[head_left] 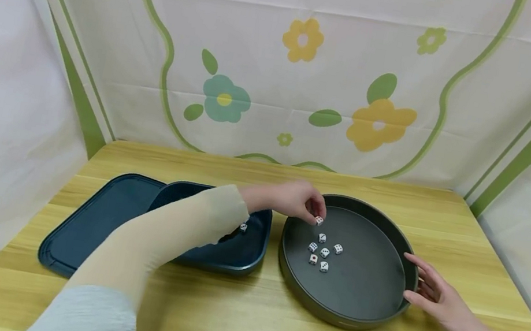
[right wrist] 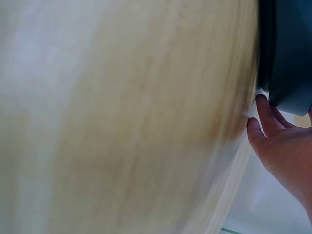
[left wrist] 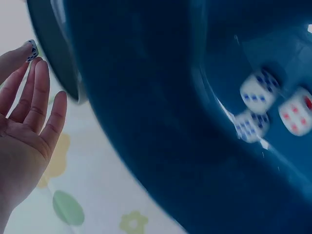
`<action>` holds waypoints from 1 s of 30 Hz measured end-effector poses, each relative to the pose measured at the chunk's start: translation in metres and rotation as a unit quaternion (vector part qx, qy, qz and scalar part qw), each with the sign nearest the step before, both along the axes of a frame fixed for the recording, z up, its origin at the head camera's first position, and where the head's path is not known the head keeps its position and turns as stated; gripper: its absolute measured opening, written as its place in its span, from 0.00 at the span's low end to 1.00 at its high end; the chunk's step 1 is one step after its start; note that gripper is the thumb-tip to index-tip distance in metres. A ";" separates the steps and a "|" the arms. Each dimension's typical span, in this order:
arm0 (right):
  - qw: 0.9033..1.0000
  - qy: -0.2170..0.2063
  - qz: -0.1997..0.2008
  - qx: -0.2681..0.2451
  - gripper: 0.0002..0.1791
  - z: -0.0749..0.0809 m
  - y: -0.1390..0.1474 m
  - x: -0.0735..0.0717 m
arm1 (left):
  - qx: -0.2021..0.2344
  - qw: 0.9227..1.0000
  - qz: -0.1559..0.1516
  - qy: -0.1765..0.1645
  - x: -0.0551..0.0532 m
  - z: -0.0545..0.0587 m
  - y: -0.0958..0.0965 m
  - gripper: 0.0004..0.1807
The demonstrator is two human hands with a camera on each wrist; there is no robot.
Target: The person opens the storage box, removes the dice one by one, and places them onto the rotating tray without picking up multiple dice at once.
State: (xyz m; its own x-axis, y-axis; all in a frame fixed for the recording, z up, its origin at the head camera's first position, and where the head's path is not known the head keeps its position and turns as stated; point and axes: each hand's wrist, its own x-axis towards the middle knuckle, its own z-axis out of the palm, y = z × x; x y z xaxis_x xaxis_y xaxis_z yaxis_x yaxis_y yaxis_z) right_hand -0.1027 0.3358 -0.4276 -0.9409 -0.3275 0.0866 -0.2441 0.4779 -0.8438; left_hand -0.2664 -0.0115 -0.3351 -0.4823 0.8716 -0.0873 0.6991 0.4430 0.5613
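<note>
My left hand [head_left: 299, 200] pinches a white die [head_left: 319, 221] between thumb and fingertips, over the left inside edge of a round dark grey pan [head_left: 365, 296]. In the left wrist view the same die [left wrist: 32, 51] sits at the fingertips of the left hand [left wrist: 29, 112]. Several white dice [head_left: 325, 252] lie in the pan's left half. My right hand [head_left: 441, 297] touches the pan's right rim with relaxed fingers. In the right wrist view, the right hand [right wrist: 287, 141] is beside the pan's dark side [right wrist: 290, 58].
Left of the pan stands a dark blue tray [head_left: 259, 246], partly hidden under my left forearm. More dice [left wrist: 261, 92] lie in it. A flat blue lid or tray [head_left: 98, 219] lies at the far left, partly behind the tray. A flowered cloth [head_left: 260, 71] hangs behind the wooden table [head_left: 228, 323].
</note>
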 end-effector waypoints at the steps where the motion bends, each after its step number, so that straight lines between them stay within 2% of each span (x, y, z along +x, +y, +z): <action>1: 1.000 0.002 0.001 -0.001 0.39 0.000 0.000 0.000 | -0.005 1.000 -0.004 0.000 0.000 -0.003 0.005 0.06; 7: 1.000 0.007 0.004 -0.006 0.39 0.000 0.000 0.000 | -0.030 1.000 0.000 -0.007 0.002 -0.013 0.027 0.05; 11: 1.000 0.005 0.002 -0.006 0.39 0.000 -0.001 0.000 | -0.037 0.999 -0.006 0.002 0.001 -0.018 0.039 0.04; 20: 1.000 0.000 0.001 -0.004 0.39 0.001 0.000 -0.001 | -0.050 0.999 -0.010 0.002 -0.002 -0.030 0.048 0.05; 24: 1.000 0.002 0.003 -0.005 0.39 0.001 0.000 -0.001 | -0.041 0.999 -0.018 0.004 -0.004 -0.027 0.046 0.07; 30: 1.000 -0.002 0.001 -0.005 0.39 -0.001 0.001 0.000 | -0.003 0.999 -0.030 -0.021 -0.007 -0.011 0.034 0.10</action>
State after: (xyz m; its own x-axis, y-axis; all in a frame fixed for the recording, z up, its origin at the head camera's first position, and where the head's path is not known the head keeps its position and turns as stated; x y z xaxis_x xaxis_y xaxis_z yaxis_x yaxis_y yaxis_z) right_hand -0.1029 0.3370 -0.4281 -0.9406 -0.3286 0.0855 -0.2411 0.4692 -0.8495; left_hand -0.2732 0.0221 -0.3463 -0.4251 0.8982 -0.1121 0.6999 0.4047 0.5885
